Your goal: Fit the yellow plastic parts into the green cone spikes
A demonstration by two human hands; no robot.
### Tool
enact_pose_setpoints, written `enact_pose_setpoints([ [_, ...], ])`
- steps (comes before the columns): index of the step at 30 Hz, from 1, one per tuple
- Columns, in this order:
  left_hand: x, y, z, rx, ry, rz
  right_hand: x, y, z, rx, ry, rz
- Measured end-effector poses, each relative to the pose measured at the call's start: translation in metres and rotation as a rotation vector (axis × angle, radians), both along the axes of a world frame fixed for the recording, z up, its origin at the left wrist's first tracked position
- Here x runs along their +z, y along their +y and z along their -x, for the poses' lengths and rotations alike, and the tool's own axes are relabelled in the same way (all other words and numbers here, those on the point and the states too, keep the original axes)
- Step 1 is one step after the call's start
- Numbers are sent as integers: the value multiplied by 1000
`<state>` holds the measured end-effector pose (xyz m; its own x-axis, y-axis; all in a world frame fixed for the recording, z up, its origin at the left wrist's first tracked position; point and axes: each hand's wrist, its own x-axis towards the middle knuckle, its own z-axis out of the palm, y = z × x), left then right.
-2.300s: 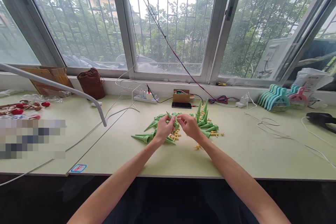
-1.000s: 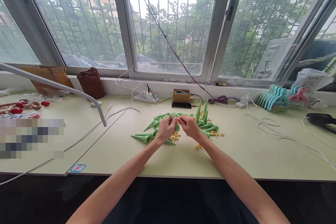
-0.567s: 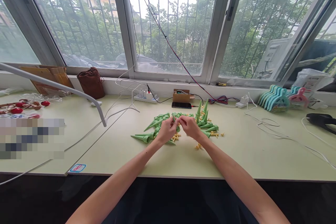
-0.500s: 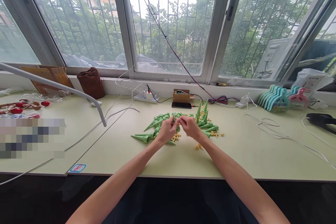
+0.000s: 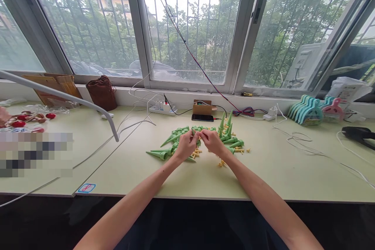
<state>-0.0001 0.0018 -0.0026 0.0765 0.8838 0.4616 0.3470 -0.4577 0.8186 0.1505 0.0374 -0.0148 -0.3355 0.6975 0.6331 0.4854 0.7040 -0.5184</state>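
Observation:
My left hand (image 5: 184,146) and my right hand (image 5: 213,141) meet over a heap of green plastic cone spikes (image 5: 175,137) on the pale green table (image 5: 263,172). The left hand's fingers are closed round one green cone (image 5: 193,133), whose tip pokes up between the hands. My right hand pinches at the same cone; what is between its fingertips is too small to name. Small yellow plastic pieces (image 5: 220,163) lie scattered under and beside the hands. Two cones (image 5: 225,122) stand upright behind the right hand.
A phone (image 5: 202,117), a small cardboard box (image 5: 202,107) and a power strip (image 5: 163,108) with cables sit near the window sill. Teal and pink plastic items (image 5: 307,109) lie at far right, a brown pouch (image 5: 101,91) and red items (image 5: 17,123) at left. A white tube (image 5: 73,99) arcs across the left.
The two hands have drawn closer together, and the cone's tip shows less above the fingers. Their place over the heap is unchanged.

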Motion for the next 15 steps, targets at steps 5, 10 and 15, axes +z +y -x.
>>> enact_pose_setpoints([
  [5, -1, 1, 0, -10, -17, 11, -2, 1, 0, 3, -4, -4],
  [10, 0, 2, 0, 36, -9, 19, -1, -1, 1, 1, -15, -8],
  [15, 1, 4, 1, 83, 7, -14, 1, -2, 2, 18, -11, -13],
])
